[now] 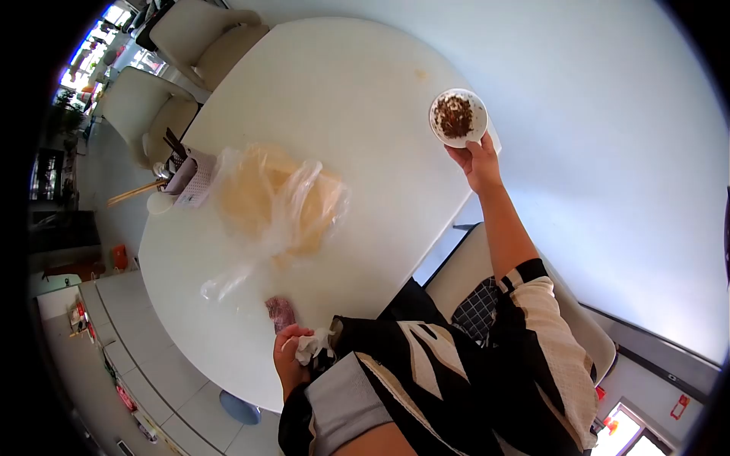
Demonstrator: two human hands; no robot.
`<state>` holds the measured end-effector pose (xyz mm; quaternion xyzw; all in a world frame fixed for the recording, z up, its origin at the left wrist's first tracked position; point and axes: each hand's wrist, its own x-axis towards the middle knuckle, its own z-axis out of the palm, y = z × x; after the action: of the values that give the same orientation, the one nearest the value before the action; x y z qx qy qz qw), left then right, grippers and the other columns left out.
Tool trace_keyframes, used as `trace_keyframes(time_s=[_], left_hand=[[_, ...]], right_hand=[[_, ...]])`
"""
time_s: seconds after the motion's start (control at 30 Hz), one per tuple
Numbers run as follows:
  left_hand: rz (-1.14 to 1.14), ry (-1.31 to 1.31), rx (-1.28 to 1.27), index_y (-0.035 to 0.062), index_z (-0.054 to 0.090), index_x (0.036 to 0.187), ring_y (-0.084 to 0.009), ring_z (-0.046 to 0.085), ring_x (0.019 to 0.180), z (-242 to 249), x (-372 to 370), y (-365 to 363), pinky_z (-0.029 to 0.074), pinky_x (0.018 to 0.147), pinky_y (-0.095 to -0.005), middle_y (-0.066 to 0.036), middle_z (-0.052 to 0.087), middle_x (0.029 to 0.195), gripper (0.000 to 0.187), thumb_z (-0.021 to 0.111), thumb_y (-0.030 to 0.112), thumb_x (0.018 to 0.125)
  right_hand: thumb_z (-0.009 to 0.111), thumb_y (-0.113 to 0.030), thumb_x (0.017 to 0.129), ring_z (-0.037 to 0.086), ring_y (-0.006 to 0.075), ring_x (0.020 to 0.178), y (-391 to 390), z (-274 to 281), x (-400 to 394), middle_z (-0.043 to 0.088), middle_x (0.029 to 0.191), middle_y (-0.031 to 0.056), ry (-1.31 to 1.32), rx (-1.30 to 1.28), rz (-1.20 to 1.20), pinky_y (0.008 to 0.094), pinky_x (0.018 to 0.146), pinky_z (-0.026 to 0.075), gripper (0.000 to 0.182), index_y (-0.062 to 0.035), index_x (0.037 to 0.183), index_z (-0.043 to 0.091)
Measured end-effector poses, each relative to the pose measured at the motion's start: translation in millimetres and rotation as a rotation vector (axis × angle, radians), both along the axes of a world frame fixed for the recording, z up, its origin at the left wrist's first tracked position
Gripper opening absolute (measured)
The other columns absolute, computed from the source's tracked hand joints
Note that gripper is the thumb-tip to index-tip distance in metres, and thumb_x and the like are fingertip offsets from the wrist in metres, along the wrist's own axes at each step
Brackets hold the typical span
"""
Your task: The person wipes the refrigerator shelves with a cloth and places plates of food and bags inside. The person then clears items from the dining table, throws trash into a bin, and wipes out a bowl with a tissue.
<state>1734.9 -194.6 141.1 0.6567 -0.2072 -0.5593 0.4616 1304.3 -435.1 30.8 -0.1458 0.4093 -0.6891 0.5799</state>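
My right hand (477, 164) reaches to the far right edge of the table, its thumb on the rim of a small white bowl (480, 114) and its fingers under the side. Reddish-brown bits (455, 118) lie in the bowl, with pale inner wall showing around them. Down by the near edge, my left hand (289, 363) is closed on a crumpled white tissue (310, 346). Just beyond its fingers lies a pinkish-purple, patterned soft-looking item (280, 312) on the table.
The white oval table (372, 91) stands against a pale wall (593, 129). On it lies a clear plastic bag (304, 190) with flat tan sheets inside. A holder (194, 178) with chopsticks (137, 191) stands at the left edge. Beige chairs (201, 45) are beyond.
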Motion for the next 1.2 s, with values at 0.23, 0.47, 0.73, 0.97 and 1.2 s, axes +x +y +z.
trace_keyframes(time_s=[0.23, 0.47, 0.73, 0.97, 1.2], left_hand=[[-0.084, -0.059, -0.069, -0.0003, 0.053, 0.101, -0.0116, 0.049, 0.063, -1, 27, 8, 0.040, 0.059, -0.0218, -0.005, 0.053, 0.074, 0.021, 0.051, 0.016, 0.088], [-0.210, -0.207, -0.192, 0.0019, 0.047, 0.117, -0.0167, 0.054, 0.086, 15, 27, -11, 0.046, 0.075, -0.0274, -0.010, 0.054, 0.096, 0.033, 0.052, 0.018, 0.088], [-0.653, 0.351, -0.055, 0.0002, 0.046, 0.118, -0.0223, 0.056, 0.096, 47, -46, -85, 0.046, 0.084, -0.0333, -0.010, 0.054, 0.103, 0.034, 0.051, 0.010, 0.086], [-1.151, 0.414, -0.112, -0.0043, 0.049, 0.115, -0.0098, 0.053, 0.074, 38, -178, -30, 0.046, 0.067, -0.0251, -0.003, 0.055, 0.083, 0.042, 0.058, 0.023, 0.085], [-1.648, 0.467, -0.051, -0.0018, 0.049, 0.116, -0.0108, 0.053, 0.091, 7, -329, 54, 0.042, 0.081, -0.0252, -0.005, 0.057, 0.101, 0.061, 0.071, 0.037, 0.074]], right_hand=[[0.039, -0.002, 0.085, 0.060, 0.0223, 0.094, 42, 67, 51, 0.054, 0.112, 0.0108, -0.030, -0.220, 0.146, 0.0331, 0.080, 0.053, 0.048, -0.0114, 0.132, 0.031], [0.038, -0.002, 0.086, 0.061, 0.0223, 0.090, 98, 118, 82, 0.055, 0.110, 0.0130, -0.101, -0.298, 0.184, 0.0316, 0.076, 0.054, 0.045, -0.0072, 0.130, 0.033], [0.039, -0.004, 0.085, 0.062, 0.0228, 0.090, 212, 153, 85, 0.055, 0.112, 0.0137, -0.078, -0.117, 0.063, 0.0303, 0.075, 0.054, 0.044, -0.0042, 0.129, 0.034], [0.039, -0.001, 0.085, 0.063, 0.0235, 0.089, 364, 153, 72, 0.056, 0.111, 0.0124, -0.160, -0.046, -0.113, 0.0320, 0.074, 0.054, 0.050, -0.0094, 0.133, 0.030], [0.040, -0.003, 0.085, 0.063, 0.0244, 0.088, 487, 119, 23, 0.056, 0.109, 0.0127, -0.216, 0.012, -0.530, 0.0316, 0.075, 0.053, 0.049, -0.0081, 0.132, 0.030]])
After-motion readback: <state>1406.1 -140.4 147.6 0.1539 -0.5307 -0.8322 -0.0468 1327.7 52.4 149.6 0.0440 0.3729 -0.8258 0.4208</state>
